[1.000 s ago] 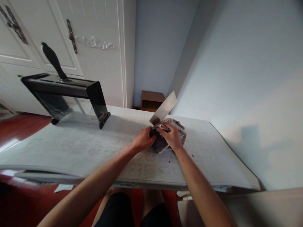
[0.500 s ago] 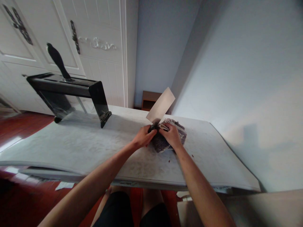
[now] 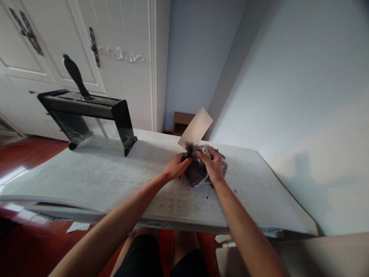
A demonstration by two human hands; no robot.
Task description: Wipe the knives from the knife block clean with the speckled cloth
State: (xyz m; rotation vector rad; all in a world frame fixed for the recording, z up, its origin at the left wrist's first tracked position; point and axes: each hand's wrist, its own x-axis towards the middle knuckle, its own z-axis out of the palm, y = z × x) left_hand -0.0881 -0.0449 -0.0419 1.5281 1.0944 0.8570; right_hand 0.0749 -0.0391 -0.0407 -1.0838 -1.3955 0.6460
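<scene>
My left hand (image 3: 176, 166) is closed round the black handle of a cleaver (image 3: 196, 129), whose broad rectangular blade slants up and away to the right. A dark smudge marks the blade where it meets the handle. Beside it, my right hand (image 3: 212, 164) pinches a pale, crumpled bit of cloth (image 3: 206, 152) close to the handle; whether this is part of the cloth below is unclear. Under both hands lies a folded dark brown and white cloth (image 3: 196, 175), partly covered by my right hand.
The white tabletop (image 3: 121, 181) carries a black-framed device with clear panels and an upright lever (image 3: 86, 104) at the left. Small dark crumbs (image 3: 206, 197) lie near my right wrist. A white wardrobe (image 3: 127, 88) stands behind, a wall (image 3: 288, 96) rises on the right.
My right hand has shifted slightly right, away from the cleaver's handle, with its fingers turned on the pale cloth. My left hand and the cleaver stay almost in place.
</scene>
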